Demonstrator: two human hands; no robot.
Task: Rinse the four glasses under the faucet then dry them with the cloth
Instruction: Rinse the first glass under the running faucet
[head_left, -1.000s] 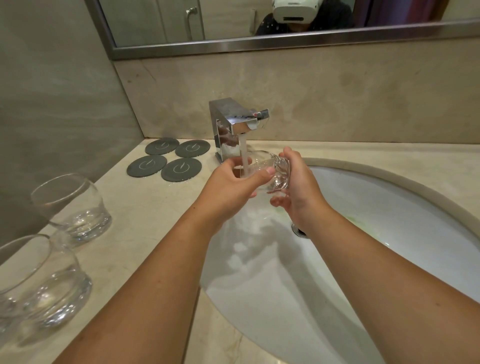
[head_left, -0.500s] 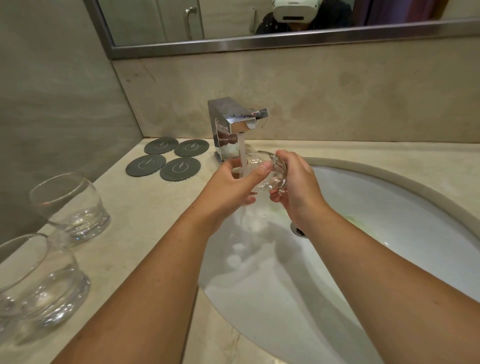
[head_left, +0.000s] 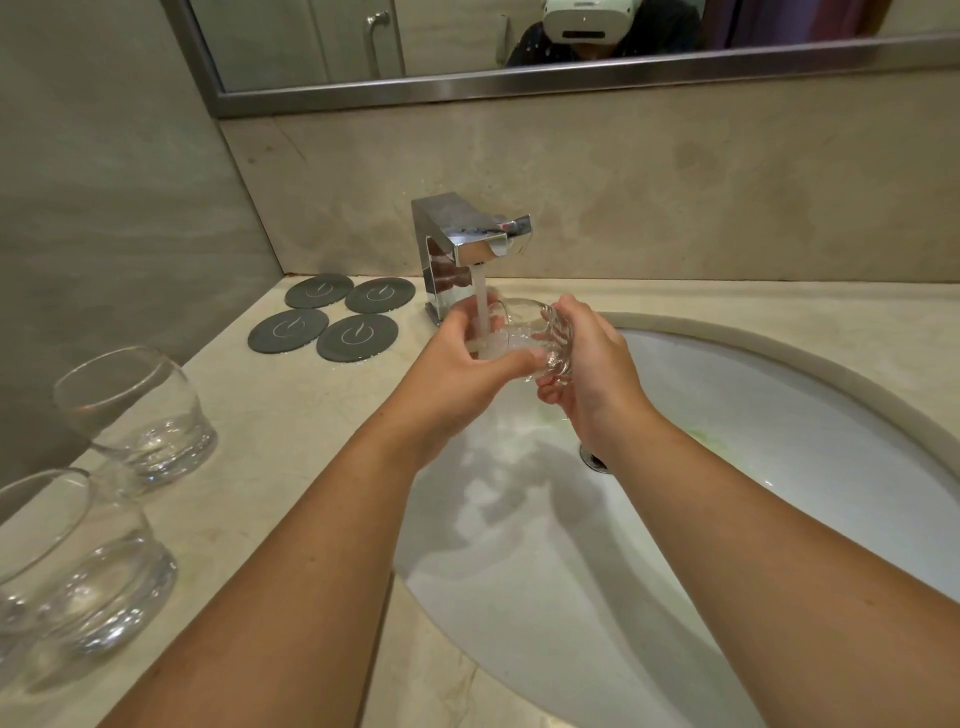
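Held glass lies on its side under the faucet, over the sink. The water stream hits near its mouth. Left hand: fingers curled round the mouth end. Right hand: fingers wrapped round the base. On the table at left, far glass and near glass stand upright. Four grey coasters sit beside the faucet.

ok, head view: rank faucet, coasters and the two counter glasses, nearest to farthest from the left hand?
1. Faucet, just behind the left hand gripping the held glass.
2. Grey coasters, left of it by the backsplash.
3. Glass by the wall, far left.
4. Glass at the bottom-left frame corner, nearest the camera.
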